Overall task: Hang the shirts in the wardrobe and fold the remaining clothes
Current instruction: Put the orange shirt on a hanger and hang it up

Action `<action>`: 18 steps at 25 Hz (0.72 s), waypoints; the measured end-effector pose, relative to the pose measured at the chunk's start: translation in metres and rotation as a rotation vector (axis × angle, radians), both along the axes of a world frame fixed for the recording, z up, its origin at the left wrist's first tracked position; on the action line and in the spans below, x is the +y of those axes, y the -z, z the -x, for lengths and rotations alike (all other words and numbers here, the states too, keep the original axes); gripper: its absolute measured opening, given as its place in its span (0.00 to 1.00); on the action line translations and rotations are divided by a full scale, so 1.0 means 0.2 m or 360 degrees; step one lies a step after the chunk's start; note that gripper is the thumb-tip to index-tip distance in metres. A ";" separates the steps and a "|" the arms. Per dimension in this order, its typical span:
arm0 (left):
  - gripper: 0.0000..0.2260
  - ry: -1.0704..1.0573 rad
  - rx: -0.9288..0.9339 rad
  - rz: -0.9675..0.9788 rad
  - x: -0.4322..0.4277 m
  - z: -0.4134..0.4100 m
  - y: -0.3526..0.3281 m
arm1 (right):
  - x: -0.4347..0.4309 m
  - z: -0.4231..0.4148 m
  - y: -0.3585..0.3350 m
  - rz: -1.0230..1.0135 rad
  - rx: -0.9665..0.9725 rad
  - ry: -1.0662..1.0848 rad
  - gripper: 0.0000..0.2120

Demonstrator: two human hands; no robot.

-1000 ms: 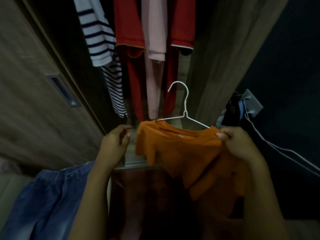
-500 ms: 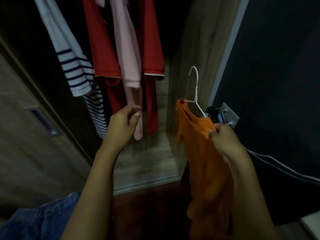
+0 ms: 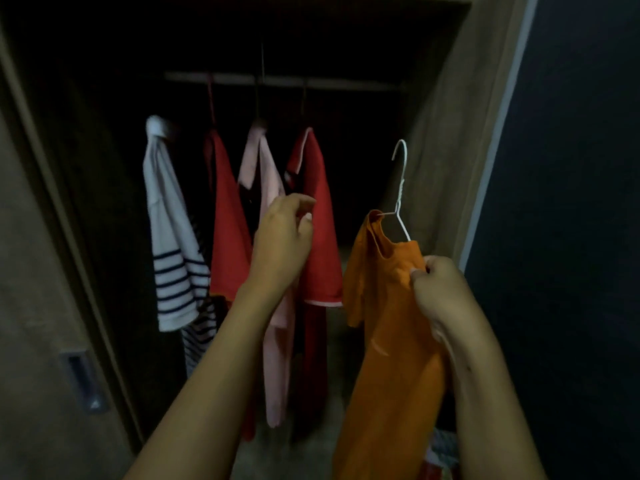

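An orange shirt (image 3: 384,327) hangs on a white wire hanger (image 3: 400,192), whose hook points up below the wardrobe rail (image 3: 346,84). My right hand (image 3: 438,289) grips the shirt's shoulder over the hanger arm. My left hand (image 3: 282,242) is raised in front of the hung shirts with fingers loosely curled and holds nothing. On the rail hang a white striped shirt (image 3: 169,244), a red shirt (image 3: 227,230), a pink shirt (image 3: 266,188) and another red shirt (image 3: 320,230).
The wardrobe's sliding door (image 3: 45,306) with a recessed handle (image 3: 83,379) stands at the left. Its wooden side wall (image 3: 446,140) is at the right, beside a dark wall (image 3: 571,202). Some patterned cloth (image 3: 441,455) lies low at the right.
The view tilted up and the rail came into sight. Both hands rose. The orange shirt on its hanger went from spread flat to hanging edge-on, higher, near the wardrobe's right side.
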State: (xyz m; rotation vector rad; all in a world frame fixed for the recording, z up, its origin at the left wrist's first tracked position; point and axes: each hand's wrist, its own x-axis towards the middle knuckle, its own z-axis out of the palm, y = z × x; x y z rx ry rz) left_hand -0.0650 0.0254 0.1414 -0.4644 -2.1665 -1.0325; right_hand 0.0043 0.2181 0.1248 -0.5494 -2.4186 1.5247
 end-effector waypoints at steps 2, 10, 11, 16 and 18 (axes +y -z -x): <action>0.13 -0.0047 0.0064 0.0037 0.04 0.11 -0.09 | -0.01 0.13 -0.12 -0.0032 0.0125 -0.0017 0.11; 0.20 -0.0302 -0.0405 0.0559 0.14 0.55 -0.40 | -0.05 0.81 -0.61 -0.0061 0.0493 -0.0064 0.11; 0.20 -0.0328 -0.0420 0.0580 0.16 0.58 -0.42 | -0.03 0.88 -0.67 -0.0060 0.0501 -0.0077 0.09; 0.17 -0.0283 -0.0150 0.0317 0.20 0.67 -0.53 | -0.03 1.09 -0.93 -0.0001 0.0543 -0.0158 0.08; 0.17 -0.0293 -0.0088 0.0288 0.20 0.69 -0.57 | -0.05 1.13 -0.99 0.0036 0.0550 -0.0183 0.10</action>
